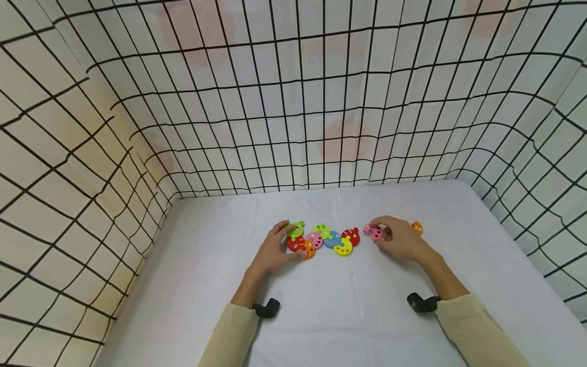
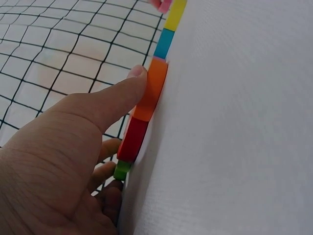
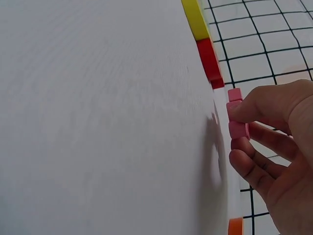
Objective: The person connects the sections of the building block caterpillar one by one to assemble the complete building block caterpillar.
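Note:
A chain of flat coloured puzzle pieces [image 1: 327, 239] lies joined on the white table [image 1: 348, 311], with a green head piece [image 1: 297, 229] at its left end. My left hand [image 1: 274, 251] rests on that end, thumb on the orange piece [image 2: 152, 90] and fingers by the red piece [image 2: 133, 139] and the green one. My right hand [image 1: 398, 238] pinches a pink piece [image 1: 373, 232] just right of the chain's red end piece [image 1: 350, 236]; in the right wrist view the pink piece [image 3: 236, 117] is lifted slightly off the cloth.
A loose orange piece [image 1: 417, 228] lies just beyond my right hand. Fabric walls with a black grid [image 1: 293, 102] close in the back and both sides of the table. Black wrist camera mounts [image 1: 424, 302] sit near the sleeves.

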`<state>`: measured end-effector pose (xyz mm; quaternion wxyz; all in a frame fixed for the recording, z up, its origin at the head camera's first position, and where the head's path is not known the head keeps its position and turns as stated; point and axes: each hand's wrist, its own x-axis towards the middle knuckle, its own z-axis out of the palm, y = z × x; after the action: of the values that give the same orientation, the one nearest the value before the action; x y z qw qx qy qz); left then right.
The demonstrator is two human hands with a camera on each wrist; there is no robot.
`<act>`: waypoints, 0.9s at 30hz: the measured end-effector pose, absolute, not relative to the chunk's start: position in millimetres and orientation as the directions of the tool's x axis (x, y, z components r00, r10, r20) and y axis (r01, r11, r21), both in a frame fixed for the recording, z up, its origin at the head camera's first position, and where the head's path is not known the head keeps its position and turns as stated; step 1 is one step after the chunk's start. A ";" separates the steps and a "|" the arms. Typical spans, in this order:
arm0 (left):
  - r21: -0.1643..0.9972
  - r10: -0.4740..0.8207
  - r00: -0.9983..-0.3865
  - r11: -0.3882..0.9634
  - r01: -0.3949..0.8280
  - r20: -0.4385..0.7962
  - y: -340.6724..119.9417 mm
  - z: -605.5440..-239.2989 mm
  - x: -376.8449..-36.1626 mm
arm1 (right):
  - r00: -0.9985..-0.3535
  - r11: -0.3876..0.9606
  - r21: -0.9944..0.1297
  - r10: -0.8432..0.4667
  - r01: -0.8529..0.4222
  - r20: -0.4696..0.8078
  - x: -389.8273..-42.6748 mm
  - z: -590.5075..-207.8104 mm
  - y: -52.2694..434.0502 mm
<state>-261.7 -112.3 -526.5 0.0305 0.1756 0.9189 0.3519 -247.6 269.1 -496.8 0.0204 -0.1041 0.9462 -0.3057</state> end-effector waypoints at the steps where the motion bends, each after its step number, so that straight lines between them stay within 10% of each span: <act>1: 0.659 0.345 -0.936 0.689 0.301 0.068 -112.6 -526.5 -261.6 | -0.977 0.790 -0.585 -0.210 -0.184 0.024 -249.1 -497.0 266.9; 27: 0.656 0.346 -0.936 0.691 0.302 0.067 -112.3 -529.6 -264.7 | -0.958 0.772 -0.594 -0.288 -0.227 -0.008 -269.7 -496.2 237.1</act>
<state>-264.7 -112.3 -529.6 0.0309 0.1763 0.9191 0.3511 -269.7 237.1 -496.2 0.0493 -0.1369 0.9400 -0.3087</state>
